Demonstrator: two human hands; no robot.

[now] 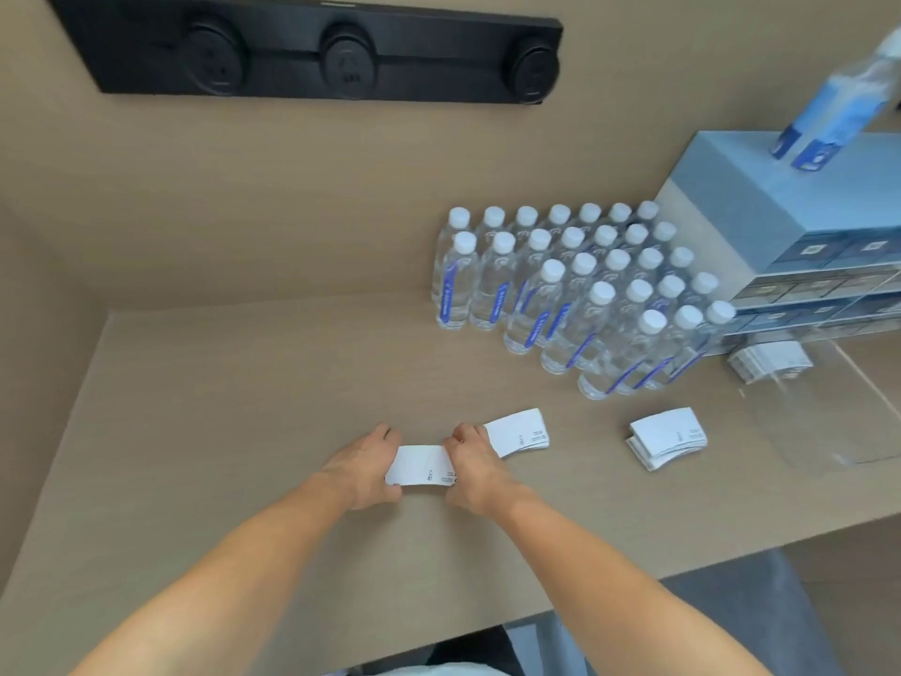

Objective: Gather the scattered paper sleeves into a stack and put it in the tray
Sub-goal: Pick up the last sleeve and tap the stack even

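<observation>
A small stack of white paper sleeves [421, 465] is held just above the beige counter between my left hand [363, 468] and my right hand [475, 468], each gripping one end. Just right of my right hand lies a second pile of sleeves [519, 431] on the counter. A third, fanned pile [665, 436] lies further right. The clear plastic tray [829, 407] stands at the right edge of the counter, and more sleeves [770, 363] sit at its far end.
Several rows of capped water bottles [575, 285] stand behind the piles at centre right. Stacked blue-grey boxes [790, 226] rise behind the tray, with a bottle pack on top. A black socket rail [312, 51] is on the wall. The counter's front edge [634, 578] runs diagonally.
</observation>
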